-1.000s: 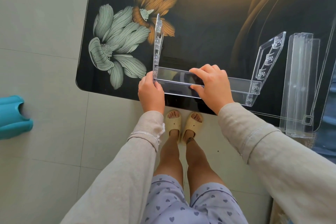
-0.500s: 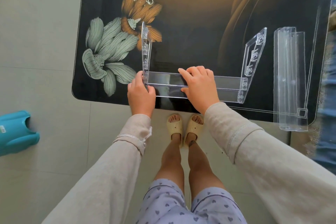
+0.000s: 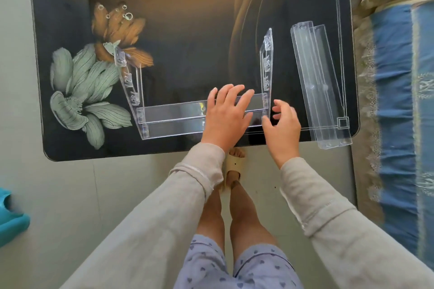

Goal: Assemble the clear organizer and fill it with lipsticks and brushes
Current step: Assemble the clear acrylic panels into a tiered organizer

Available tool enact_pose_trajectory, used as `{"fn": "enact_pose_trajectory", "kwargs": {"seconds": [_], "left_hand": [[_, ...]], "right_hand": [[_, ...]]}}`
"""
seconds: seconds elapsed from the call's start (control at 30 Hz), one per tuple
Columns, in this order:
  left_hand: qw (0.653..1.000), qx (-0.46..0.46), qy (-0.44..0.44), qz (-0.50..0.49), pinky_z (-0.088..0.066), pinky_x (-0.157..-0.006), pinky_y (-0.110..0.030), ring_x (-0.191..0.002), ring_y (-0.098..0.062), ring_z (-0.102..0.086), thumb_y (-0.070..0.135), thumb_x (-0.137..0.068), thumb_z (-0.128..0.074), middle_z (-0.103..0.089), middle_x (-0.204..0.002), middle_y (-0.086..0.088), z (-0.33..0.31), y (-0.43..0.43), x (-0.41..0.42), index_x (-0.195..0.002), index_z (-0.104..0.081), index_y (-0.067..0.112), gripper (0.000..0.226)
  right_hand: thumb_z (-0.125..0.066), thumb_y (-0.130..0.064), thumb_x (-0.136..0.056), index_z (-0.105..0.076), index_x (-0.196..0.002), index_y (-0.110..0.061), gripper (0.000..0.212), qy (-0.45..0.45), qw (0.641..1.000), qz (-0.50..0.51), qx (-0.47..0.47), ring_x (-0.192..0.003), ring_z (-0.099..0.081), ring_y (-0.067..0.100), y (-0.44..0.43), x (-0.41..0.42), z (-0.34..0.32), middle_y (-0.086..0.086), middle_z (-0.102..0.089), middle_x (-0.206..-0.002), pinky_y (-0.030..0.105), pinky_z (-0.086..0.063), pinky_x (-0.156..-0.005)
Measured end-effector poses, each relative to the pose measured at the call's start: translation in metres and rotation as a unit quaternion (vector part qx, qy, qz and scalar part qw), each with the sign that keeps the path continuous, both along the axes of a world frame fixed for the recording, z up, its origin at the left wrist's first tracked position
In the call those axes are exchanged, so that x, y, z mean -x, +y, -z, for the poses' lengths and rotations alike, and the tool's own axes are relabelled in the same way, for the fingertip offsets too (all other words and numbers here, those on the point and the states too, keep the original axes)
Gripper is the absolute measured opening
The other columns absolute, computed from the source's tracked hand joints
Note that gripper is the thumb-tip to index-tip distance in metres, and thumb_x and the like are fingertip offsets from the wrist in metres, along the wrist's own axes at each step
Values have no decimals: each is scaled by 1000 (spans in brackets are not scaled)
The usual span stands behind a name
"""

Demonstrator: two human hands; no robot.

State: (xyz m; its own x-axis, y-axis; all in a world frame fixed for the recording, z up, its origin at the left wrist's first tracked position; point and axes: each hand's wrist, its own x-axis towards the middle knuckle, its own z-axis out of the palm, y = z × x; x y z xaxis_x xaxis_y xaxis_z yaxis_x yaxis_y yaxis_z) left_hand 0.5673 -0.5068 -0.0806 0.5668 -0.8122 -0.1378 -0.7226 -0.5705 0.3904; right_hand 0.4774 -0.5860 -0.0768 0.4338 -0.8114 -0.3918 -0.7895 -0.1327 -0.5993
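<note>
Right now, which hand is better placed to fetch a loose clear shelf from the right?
Probably the right hand: it hovers free, holding nothing, beside the loose clear shelves. The left hand lies flat on the half-built organizer, apparently steadying it.

The left hand [image 3: 226, 116] lies flat, fingers spread, on the low cross shelf of the clear organizer [image 3: 173, 114], which stands on the dark flower-printed worktop [image 3: 199, 42] with a side panel rising at each end. The right hand [image 3: 283, 124], fingers loosely curled, sits just beside the organizer's right corner. Loose clear panels [image 3: 317, 82] lie stacked near the worktop's right edge.
</note>
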Motion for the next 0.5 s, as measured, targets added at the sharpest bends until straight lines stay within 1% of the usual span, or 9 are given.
{"fn": "enact_pose_trajectory", "kwargs": {"seconds": [0.03,0.1,0.17,0.23,0.27,0.33,0.43,0.5], "left_hand": [[1000,-19,19,14,-25,-112,-47,-129,-27,-44,29,-88,-52,-52,-135,-6,4,-7,1,-132,-49,21,45],[999,-25,39,20,-22,-111,-40,-127,-23,-43,32,-90,-48,-52,-134,-2,11,-18,3,-136,-43,27,46],[998,-5,59,1,-22,-106,-34,-119,-21,-49,31,-90,-51,-58,-127,1,15,-22,3,-135,-44,28,46],[996,21,82,-21,-20,-100,-29,-113,-21,-52,27,-88,-56,-62,-121,1,17,-24,3,-132,-48,26,45],[995,28,88,-31,-17,-97,-27,-111,-21,-54,26,-86,-58,-63,-119,1,17,-25,3,-129,-50,24,44],[994,25,97,-47,-15,-94,-25,-109,-22,-54,24,-85,-59,-64,-115,-1,17,-26,3,-121,-53,18,37],[994,8,99,-38,-15,-93,-25,-108,-22,-53,24,-86,-58,-63,-113,0,14,-28,3,-114,-53,17,29],[993,-5,110,-35,-15,-93,-25,-109,-22,-52,25,-87,-57,-62,-112,1,12,-29,3,-114,-53,18,29]], "right_hand": [[-53,-8,-88,-56,-121,-7,33,18,1000,-20,-5,-102,-57,25,-3,0,4,12,-59,-113,31,-44,-89],[-51,-10,-91,-65,-110,-7,24,28,999,-43,5,-91,-61,27,-7,1,9,14,-65,-101,32,-47,-81],[-50,-11,-91,-69,-102,-7,22,26,998,-45,21,-82,-60,25,-10,1,12,15,-67,-92,31,-48,-75],[-50,-11,-91,-70,-100,-7,22,31,998,-47,36,-75,-54,18,-11,2,14,14,-67,-90,24,-41,-67],[-50,-11,-92,-70,-100,-7,22,34,997,-48,40,-73,-50,15,-11,2,15,13,-67,-90,21,-37,-66],[-48,-13,-92,-69,-103,-7,24,37,998,-46,37,-74,-47,12,-10,2,16,12,-66,-91,19,-34,-66],[-48,-14,-93,-68,-104,-8,24,43,998,-40,28,-75,-48,14,-10,2,12,12,-65,-93,21,-36,-66],[-49,-15,-92,-67,-106,-10,23,46,998,-49,12,-80,-55,17,-12,5,9,11,-66,-96,23,-41,-68]]}}
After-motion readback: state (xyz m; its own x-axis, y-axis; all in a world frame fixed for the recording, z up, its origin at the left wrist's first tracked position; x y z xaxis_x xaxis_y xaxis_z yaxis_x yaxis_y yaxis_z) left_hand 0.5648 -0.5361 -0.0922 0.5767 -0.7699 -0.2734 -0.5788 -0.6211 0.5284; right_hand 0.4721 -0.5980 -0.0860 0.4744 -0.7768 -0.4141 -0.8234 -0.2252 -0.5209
